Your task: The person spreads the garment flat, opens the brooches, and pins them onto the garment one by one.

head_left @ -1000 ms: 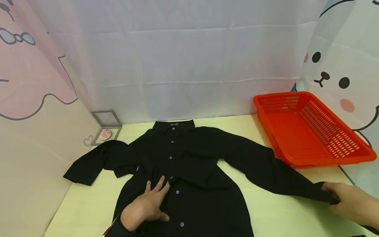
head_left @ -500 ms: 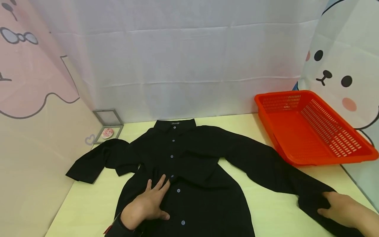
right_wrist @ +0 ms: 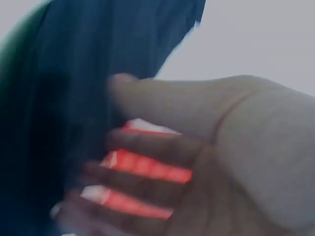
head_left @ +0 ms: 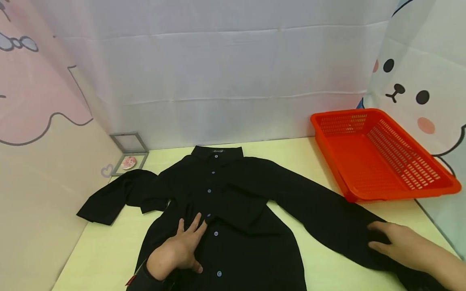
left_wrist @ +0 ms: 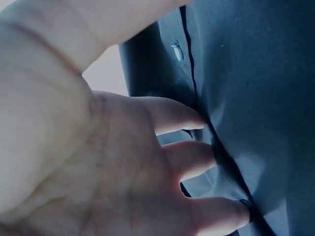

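A black button-up shirt (head_left: 251,210) lies front side up, its collar toward the back wall. My left hand (head_left: 178,248) rests on its front beside the button line, fingers spread. In the left wrist view the fingertips (left_wrist: 199,120) touch the cloth near the placket. My right hand (head_left: 404,244) is over the long sleeve (head_left: 327,218) stretched out on the right, thumb and fingers apart. Blurred in the right wrist view, its fingers (right_wrist: 147,182) are spread beside the dark cloth, with red showing between them. The other sleeve (head_left: 105,202) lies bent at the left.
An orange-red plastic basket (head_left: 342,178) stands at the back right, close above the stretched sleeve. A small grey-framed box (head_left: 129,155) with a pink round thing inside sits at the back left. Printed curtains (head_left: 225,72) enclose the pale yellow table (head_left: 349,266).
My right hand has let go of the sleeve's end and moved left along it. The sleeve now lies flatter and lower toward the front right. My left hand has stayed in place.
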The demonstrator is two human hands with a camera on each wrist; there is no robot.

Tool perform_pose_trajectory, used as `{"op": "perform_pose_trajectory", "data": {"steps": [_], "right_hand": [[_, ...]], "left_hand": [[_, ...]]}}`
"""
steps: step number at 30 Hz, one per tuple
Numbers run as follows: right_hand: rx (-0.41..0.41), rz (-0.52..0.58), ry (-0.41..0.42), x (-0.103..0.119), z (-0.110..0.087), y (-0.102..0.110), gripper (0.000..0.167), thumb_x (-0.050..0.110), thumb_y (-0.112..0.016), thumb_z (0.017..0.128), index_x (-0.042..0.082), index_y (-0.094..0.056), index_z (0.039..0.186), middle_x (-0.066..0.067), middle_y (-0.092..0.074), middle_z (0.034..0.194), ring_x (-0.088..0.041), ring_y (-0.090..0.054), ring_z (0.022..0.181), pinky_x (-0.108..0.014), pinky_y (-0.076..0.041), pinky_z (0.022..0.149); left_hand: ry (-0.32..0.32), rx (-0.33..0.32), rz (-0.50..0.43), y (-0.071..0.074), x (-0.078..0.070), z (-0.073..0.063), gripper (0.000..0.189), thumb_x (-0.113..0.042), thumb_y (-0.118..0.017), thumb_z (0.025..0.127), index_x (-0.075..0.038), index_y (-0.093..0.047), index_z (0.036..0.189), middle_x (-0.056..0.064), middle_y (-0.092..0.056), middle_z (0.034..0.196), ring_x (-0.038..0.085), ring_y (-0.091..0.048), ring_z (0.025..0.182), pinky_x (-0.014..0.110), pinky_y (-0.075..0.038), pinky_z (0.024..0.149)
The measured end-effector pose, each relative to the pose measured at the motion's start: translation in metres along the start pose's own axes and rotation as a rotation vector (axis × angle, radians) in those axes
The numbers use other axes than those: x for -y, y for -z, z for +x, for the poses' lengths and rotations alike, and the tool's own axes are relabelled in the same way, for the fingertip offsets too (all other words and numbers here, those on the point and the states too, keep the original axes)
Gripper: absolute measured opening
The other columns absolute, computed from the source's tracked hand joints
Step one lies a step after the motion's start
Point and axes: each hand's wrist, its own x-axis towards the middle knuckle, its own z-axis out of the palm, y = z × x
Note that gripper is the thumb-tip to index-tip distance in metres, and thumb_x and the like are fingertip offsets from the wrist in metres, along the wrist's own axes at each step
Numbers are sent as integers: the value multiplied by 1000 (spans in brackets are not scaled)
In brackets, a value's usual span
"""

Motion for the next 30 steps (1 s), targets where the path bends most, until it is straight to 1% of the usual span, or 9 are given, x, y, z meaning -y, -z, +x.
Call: {"op": "perform_pose_trajectory", "data": {"steps": [2, 7, 11, 14, 18, 21, 22, 27, 30], "right_hand": [[-22, 45, 107, 28, 15, 0, 46, 22, -78, 91, -8, -64, 123, -25, -68, 121, -47, -64, 113, -63, -53, 92], [2, 57, 255, 104, 57, 13, 41, 20, -75, 94, -3, -65, 127, -21, -66, 126, -42, -63, 118, -59, -53, 98], [-35, 54, 387, 158, 102, 31, 37, 16, -67, 100, -4, -63, 132, -21, -66, 131, -42, -62, 124, -57, -51, 104], [-32, 65, 442, 191, 140, 39, 41, 15, -60, 104, -4, -57, 141, -23, -60, 141, -41, -57, 131, -54, -48, 108], [41, 40, 431, 226, 188, 41, 49, 18, -56, 107, 0, -46, 152, -24, -51, 151, -41, -52, 137, -51, -47, 111], [94, -12, 379, 241, 216, 38, 56, 24, -55, 108, 5, -39, 158, -23, -45, 156, -40, -47, 143, -51, -43, 114], [108, -34, 354, 244, 224, 37, 58, 27, -55, 108, 6, -37, 159, -23, -42, 159, -41, -42, 146, -53, -40, 117], [169, -82, 216, 241, 249, 32, 76, 41, -60, 105, 14, -23, 165, -27, -15, 170, -48, -14, 157, -66, -16, 125], [161, -90, 164, 233, 262, 36, 87, 45, -65, 101, 13, -16, 167, -30, -5, 170, -53, -10, 155, -71, -10, 123]], "left_hand": [[2, -1, 2, 0, 0, 0, 125, -24, -101, 63, -20, -27, 164, 9, -7, 174, 60, -3, 153, 72, -51, 86], [8, 1, 1, -1, 2, 0, 125, -24, -101, 63, -19, -27, 164, 10, -7, 174, 61, -2, 152, 67, -53, 88], [2, 2, -7, 0, 4, 0, 126, -24, -101, 63, -18, -27, 164, 11, -6, 174, 63, 0, 151, 66, -53, 92], [-9, 10, -12, 0, 3, 0, 126, -25, -101, 63, -19, -27, 164, 9, -5, 175, 61, 1, 152, 67, -52, 92], [-18, 22, -6, 2, 4, 3, 124, -27, -101, 64, -21, -28, 164, 6, -4, 175, 56, 1, 155, 80, -40, 98], [-27, 29, 7, 4, 5, 5, 123, -27, -101, 64, -22, -28, 164, 4, -2, 175, 54, 1, 156, 88, -26, 101], [-29, 33, 11, 4, 5, 5, 124, -28, -101, 64, -22, -28, 164, 3, -2, 175, 53, 2, 156, 89, -25, 101], [-35, 49, 23, -1, 10, 10, 131, -31, -101, 63, -27, -21, 166, 0, 6, 175, 50, 4, 157, 89, -22, 103], [-36, 33, 32, -11, 17, 16, 139, -37, -102, 60, -30, -13, 167, -2, 11, 175, 47, 2, 158, 88, -23, 103]]}}
